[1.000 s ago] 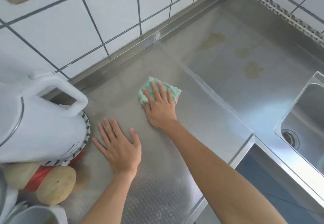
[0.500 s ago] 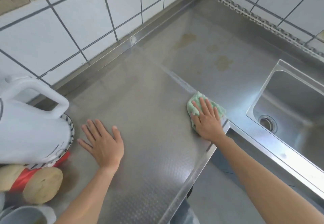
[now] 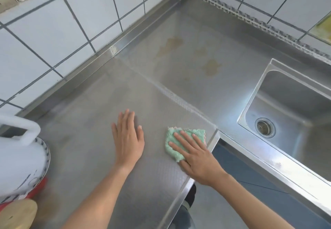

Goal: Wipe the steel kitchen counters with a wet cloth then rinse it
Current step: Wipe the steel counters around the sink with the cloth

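A green cloth lies flat on the steel counter, close to the counter's front right corner. My right hand presses down on the cloth with fingers spread, covering its lower right part. My left hand rests flat and empty on the counter just left of the cloth, fingers together. Brownish stains mark the far counter section near the wall corner. The steel sink with its drain is set into the counter at the right.
A white plastic jug stands at the left edge beside a patterned plate rim, something red and a tan rounded object. White tiled walls back the counter. Blue cabinet front and floor lie below the front edge.
My right hand swept the cloth from the counter's middle rightward to the front corner, then back slightly left. My left hand shifted closer to the cloth while staying flat on the steel.
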The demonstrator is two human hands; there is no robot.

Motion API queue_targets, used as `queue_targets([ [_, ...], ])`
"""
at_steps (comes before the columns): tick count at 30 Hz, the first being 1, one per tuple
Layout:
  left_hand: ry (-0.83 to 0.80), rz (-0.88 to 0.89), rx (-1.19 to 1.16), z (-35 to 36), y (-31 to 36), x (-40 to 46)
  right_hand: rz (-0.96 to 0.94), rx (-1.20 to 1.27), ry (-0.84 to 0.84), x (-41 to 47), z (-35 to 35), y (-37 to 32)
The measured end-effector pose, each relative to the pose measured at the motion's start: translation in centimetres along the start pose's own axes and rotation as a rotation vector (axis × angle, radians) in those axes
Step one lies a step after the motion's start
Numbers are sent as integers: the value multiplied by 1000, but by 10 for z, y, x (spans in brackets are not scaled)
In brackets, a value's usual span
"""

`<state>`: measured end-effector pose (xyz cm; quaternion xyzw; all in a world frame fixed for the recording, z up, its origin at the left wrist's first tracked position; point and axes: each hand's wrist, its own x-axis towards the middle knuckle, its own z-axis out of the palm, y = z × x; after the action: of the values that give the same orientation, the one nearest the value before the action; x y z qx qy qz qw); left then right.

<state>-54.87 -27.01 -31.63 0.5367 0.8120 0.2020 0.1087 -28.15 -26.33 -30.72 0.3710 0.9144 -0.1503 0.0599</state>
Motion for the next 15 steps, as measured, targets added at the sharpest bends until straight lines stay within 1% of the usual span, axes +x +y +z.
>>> queue_targets([
  [2,-18,-94,17,11,15,13,115,-8,1,-2,-15,42],
  [4,-1,-194,47,24,27,18,274,21,40,15,-28,76],
  [5,22,-212,83,31,31,18,369,44,66,31,-35,87],
  [7,77,-207,162,41,32,15,544,88,117,73,-44,95],
  [9,121,-200,208,47,30,15,604,114,143,116,-48,81],
  [11,139,-205,224,49,27,16,514,116,145,142,-44,50],
  [13,145,-206,231,49,28,15,333,96,153,146,-34,17],
  [15,144,-204,235,48,29,15,129,73,134,126,-22,2],
])
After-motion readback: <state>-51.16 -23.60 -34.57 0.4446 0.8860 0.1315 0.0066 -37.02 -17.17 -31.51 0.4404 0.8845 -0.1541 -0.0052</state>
